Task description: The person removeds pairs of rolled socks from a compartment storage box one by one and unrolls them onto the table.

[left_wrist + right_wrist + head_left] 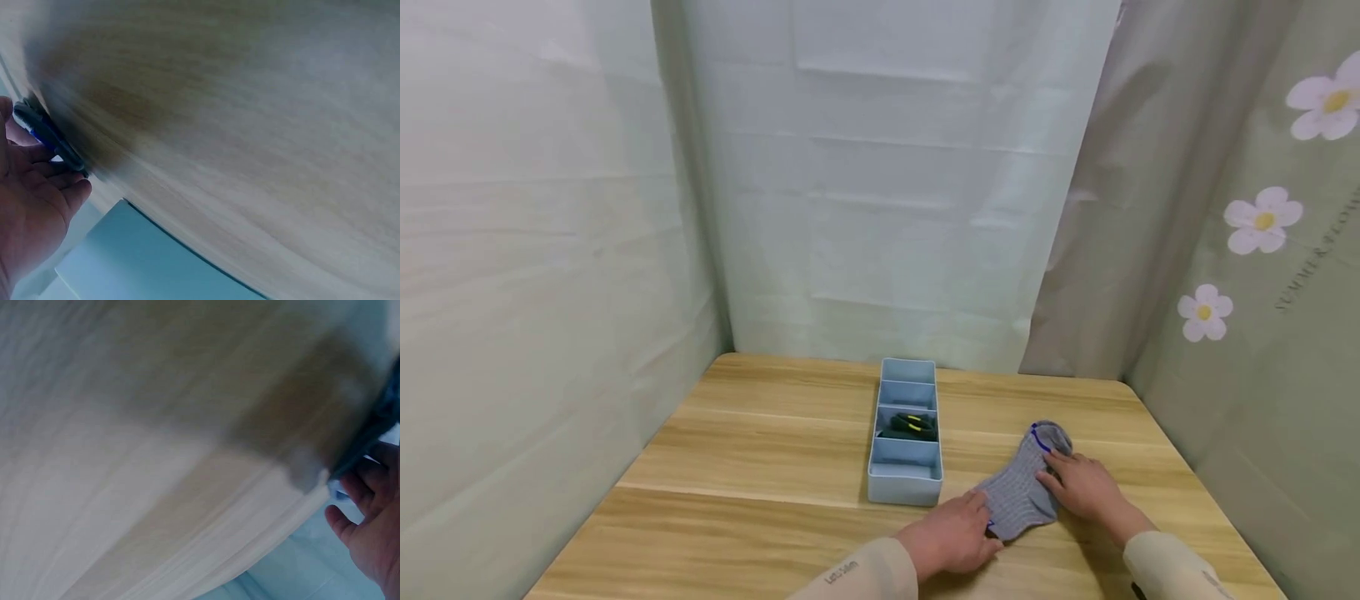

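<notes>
A grey ribbed sock (1018,492) with blue lines near its ends lies on the wooden table, slanting from far right to near left. Whether it is one sock or a stacked pair I cannot tell. My left hand (951,533) touches its near left end, the fingertips on its edge. On the far right part rests my right hand (1086,487), its fingers spread and fairly straight. In the left wrist view the left hand (37,194) has loosely extended fingers against the dark-looking sock (50,137). The right wrist view catches the right hand (375,512) under the sock's edge (372,425).
Left of the sock stands a light blue divided box (905,489). One middle compartment holds a dark folded cloth item (910,427) with yellow stripes. Pale hanging sheets (887,208) close off the table (722,467) behind and on both sides.
</notes>
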The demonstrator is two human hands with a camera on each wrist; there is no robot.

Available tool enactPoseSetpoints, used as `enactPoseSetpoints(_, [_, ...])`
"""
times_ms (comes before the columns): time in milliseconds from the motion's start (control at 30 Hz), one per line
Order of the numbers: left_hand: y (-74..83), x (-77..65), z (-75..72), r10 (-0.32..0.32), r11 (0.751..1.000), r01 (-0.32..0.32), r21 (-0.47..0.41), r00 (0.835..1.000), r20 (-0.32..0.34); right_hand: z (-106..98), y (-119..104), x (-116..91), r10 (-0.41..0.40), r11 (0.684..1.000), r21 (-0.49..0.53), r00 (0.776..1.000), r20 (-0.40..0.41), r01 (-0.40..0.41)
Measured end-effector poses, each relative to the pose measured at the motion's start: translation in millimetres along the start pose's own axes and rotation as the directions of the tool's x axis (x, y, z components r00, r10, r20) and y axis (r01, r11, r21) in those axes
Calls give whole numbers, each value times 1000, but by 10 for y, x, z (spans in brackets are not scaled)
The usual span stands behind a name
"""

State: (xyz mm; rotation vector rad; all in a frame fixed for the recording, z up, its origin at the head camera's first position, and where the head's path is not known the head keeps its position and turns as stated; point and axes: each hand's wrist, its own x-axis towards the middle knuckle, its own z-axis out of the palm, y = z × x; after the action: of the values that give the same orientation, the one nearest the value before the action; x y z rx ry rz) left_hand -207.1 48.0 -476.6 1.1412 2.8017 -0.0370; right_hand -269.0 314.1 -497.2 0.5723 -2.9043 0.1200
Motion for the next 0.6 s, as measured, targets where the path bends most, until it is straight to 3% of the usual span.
enactPoseSetpoints(133, [17,29,-15,12,1000,-12,-25,999,-31,-52,16,41,-53,999,-19,993,-109,51])
enactPoseSetpoints(267, [89,55,15,49,999,-49,5,996,-73,-66,78,152,-147,988,-87,968,-205,132])
enactPoseSetpoints(333, [123,63,41,52,999,-52,3,997,-54,-83,104,190,-161,985,-82,972,-171,149])
enactPoseSetpoints(500, [172,54,59,25,1000,-25,7,1000,14,-107,162,190,-79,996,54,995,68,75])
enactPoseSetpoints(600, [172,42,50,2,999,-3,34,1000,5,-84,221,153,-49,993,111,992,117,36])
